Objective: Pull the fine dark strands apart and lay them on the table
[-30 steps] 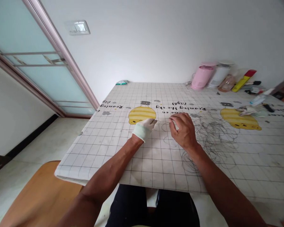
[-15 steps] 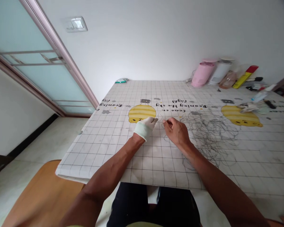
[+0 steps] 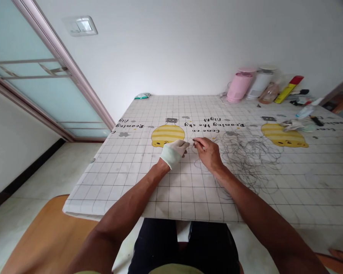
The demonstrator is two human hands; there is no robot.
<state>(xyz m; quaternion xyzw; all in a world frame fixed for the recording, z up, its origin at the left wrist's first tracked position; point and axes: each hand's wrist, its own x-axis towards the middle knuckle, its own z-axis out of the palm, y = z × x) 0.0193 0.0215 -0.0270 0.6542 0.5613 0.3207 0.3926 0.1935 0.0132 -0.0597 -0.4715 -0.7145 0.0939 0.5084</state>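
My left hand point(image 3: 173, 150), in a white glove with a pale green cuff, is closed in a pinch just above the table. What it grips, if anything, is too small to make out. Bare and also closed, my right hand point(image 3: 208, 151) faces it a short gap away, thumb and forefinger pressed together on a thin dark strand. A loose tangle of fine dark strands point(image 3: 248, 160), like thread or hair, spreads over the cloth to the right of and partly behind my right forearm. A few strands loop out beside my right hand.
A checked tablecloth point(image 3: 103, 186) covers the table. Along the wall stand a pink cylinder point(image 3: 240, 87), a white cylinder point(image 3: 260, 85), a bottle point(image 3: 269, 93) and a yellow-red box point(image 3: 288, 90). A crumpled glove point(image 3: 298, 125) lies right; a wooden chair point(image 3: 48, 236) is at lower left.
The view has shifted slightly, so the scene sits a little further left and higher. My hands stay close together in their pinches, the right one slightly nearer the left.
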